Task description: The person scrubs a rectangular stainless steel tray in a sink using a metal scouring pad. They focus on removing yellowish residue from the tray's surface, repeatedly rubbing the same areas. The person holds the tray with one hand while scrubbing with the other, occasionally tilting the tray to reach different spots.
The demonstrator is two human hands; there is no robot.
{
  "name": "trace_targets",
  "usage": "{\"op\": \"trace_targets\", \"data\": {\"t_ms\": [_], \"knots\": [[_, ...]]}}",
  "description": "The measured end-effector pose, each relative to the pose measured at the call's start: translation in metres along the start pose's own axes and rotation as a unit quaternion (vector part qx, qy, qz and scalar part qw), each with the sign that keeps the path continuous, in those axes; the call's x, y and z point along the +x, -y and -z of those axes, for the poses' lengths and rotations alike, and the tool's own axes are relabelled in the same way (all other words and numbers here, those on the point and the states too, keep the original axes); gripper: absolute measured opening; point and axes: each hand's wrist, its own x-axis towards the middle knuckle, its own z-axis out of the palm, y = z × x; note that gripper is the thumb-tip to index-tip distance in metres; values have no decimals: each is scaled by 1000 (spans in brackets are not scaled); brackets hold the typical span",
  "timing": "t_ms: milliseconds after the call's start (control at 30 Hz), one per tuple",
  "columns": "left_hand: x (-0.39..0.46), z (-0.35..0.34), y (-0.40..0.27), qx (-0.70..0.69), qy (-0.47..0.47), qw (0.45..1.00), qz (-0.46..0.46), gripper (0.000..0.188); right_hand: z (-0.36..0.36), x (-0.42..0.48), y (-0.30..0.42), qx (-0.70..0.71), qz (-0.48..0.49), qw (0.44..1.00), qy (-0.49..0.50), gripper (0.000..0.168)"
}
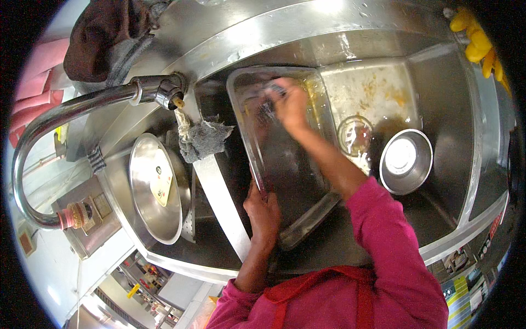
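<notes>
A large rectangular metal tray (287,164) is tilted inside the right basin of a stainless steel sink. My left hand (263,214) grips its left rim near the lower part. Inside the tray, towards its upper end, my right hand (289,105) is closed on a dark scouring pad (274,88), partly blurred. Yellowish residue shows along the tray's right inner wall. To the right of the tray, a small round bowl (356,135) lies on the basin floor, and a round metal bowl (406,161) is beside it.
A metal divider (218,197) separates the basins; a grey cloth (205,140) hangs over it below the faucet (166,94). The left basin holds a large steel bowl (156,222) with a yellowish piece inside. Yellow rubber gloves (478,45) hang at the upper right. Orange residue marks the right basin's floor.
</notes>
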Motion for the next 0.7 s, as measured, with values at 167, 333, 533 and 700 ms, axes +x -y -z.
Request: {"op": "trace_targets", "data": {"t_ms": [167, 333, 533, 700], "knots": [[3, -2, 2, -6, 12, 1000, -7, 44, 16, 12, -53, -6, -75, 997, -35, 17], [1, -4, 5, 16, -3, 1000, 1, 44, 1, -1, 5, -9, 30, 999, 8, 17], [3, -1, 2, 5, -7, 1000, -4, 43, 18, 19, -53, -34, -89, 995, -33, 17], [2, 1, -1, -19, 22, 999, 17, 43, 6, 0, 3, 13, 66, 998, -3, 14]]}}
